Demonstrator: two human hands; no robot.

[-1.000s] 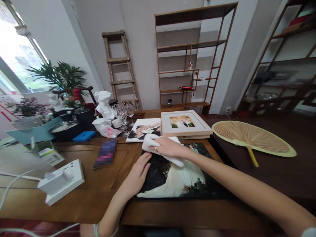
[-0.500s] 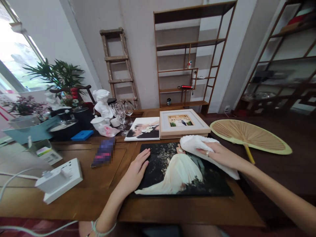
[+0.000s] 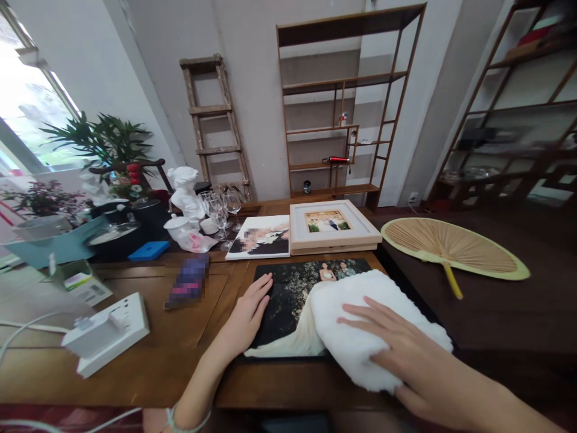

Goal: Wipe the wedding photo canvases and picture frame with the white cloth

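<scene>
A dark wedding photo panel [image 3: 283,300] lies flat on the wooden table in front of me. My left hand [image 3: 252,310] rests flat on its left edge, fingers stretched out and holding nothing. Over the panel's right half, my right hand [image 3: 387,337] grips a fluffy white cloth [image 3: 351,300], fingers spread across its top and the thumb low at its near side. The cloth hides the lower right of the picture and hangs past the near edge. Beyond the panel are a smaller white-edged photo print [image 3: 265,237] and a pale framed photo [image 3: 333,222].
To the right lies a palm-leaf fan [image 3: 451,246]. At left sit a white power strip [image 3: 112,337], a small open box [image 3: 81,279] and a blue block [image 3: 148,249]. Wine glasses [image 3: 220,210] and a white bust [image 3: 186,195] stand farther back.
My right hand has brought the cloth from the panel's upper right down toward its near edge, uncovering the couple at the top. My left hand stays in place.
</scene>
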